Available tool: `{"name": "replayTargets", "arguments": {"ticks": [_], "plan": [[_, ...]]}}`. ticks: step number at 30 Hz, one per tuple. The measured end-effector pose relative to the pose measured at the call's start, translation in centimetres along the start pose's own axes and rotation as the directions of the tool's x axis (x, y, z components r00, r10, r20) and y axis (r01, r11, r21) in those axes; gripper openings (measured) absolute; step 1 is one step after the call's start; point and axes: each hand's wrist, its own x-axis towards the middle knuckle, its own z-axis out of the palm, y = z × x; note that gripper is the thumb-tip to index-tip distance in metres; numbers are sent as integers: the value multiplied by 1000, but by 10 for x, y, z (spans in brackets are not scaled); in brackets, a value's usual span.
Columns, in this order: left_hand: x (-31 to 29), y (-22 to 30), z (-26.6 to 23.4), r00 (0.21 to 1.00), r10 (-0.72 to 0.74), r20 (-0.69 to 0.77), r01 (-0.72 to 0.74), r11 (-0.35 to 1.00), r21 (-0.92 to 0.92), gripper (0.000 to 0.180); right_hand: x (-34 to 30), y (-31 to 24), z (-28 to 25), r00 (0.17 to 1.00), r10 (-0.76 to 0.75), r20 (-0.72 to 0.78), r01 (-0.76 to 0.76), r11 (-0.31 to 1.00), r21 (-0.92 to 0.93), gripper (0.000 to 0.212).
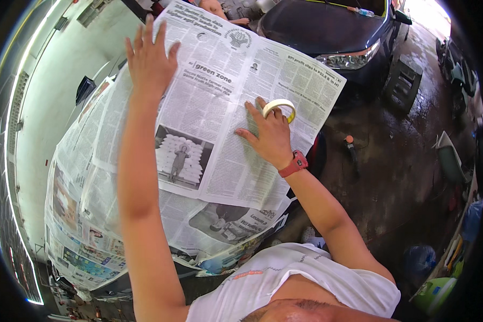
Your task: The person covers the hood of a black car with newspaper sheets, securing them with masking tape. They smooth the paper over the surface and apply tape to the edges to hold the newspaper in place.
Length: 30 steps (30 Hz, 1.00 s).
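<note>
A large newspaper sheet (225,80) lies spread over other newspaper layers (86,214) that cover a rounded white car body (53,91). My left hand (149,56) presses flat on the sheet's upper left part, fingers spread. My right hand (268,131) rests on the sheet near its right side, with a roll of pale masking tape (280,107) around its fingers. A red watch (294,163) is on my right wrist.
A dark car (327,32) is parked ahead on the wet concrete floor (392,161). An orange-handled tool (351,147) lies on the floor to the right. Clutter, a green container (434,292) and blue bags line the right wall. Another person's arm shows at the top.
</note>
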Motion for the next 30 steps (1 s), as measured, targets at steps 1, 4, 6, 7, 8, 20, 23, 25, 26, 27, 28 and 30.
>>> {"name": "replayTargets", "arguments": {"ticks": [1,4,6,7,8,20,23,25,26,27,28,30], "plan": [[-23,10,-16,997,-27,77,36,993,-110,63,-3,2,-3,1000,10,-7,-10,1000,6,71],[-77,-3,-44,981,-88,171,129,960,-247,61,2,8,3,1000,-17,0,17,999,-46,74],[-107,-30,-34,994,-55,91,77,963,-258,62,12,-3,-1,1000,-25,-14,24,999,-36,77],[-109,-33,-39,994,-69,83,89,957,-276,62,19,-10,-6,999,-27,-27,25,999,-44,79],[-109,-29,-40,994,-83,77,103,948,-303,63,29,-25,-17,996,-73,-54,71,997,-40,73],[-100,-57,-63,954,-129,270,299,408,-863,42,140,-131,-25,900,-362,242,17,583,812,74],[-98,-55,-64,949,-137,286,316,378,-870,34,149,-138,-22,882,-386,271,32,622,782,71],[-100,-53,-56,949,-183,258,311,398,-863,29,147,-147,-22,884,-381,272,65,674,736,62],[-100,-54,-53,945,-194,263,319,370,-873,27,144,-151,-24,888,-377,262,92,705,703,59],[-99,-55,-50,941,-205,268,326,341,-882,24,141,-155,-26,893,-373,252,119,735,668,56],[-100,-57,-47,937,-216,274,333,317,-888,22,135,-159,-29,896,-317,310,22,731,682,48],[-102,-52,-42,937,-260,235,315,328,-890,19,125,-157,-36,886,-197,421,-172,702,691,33]]}}
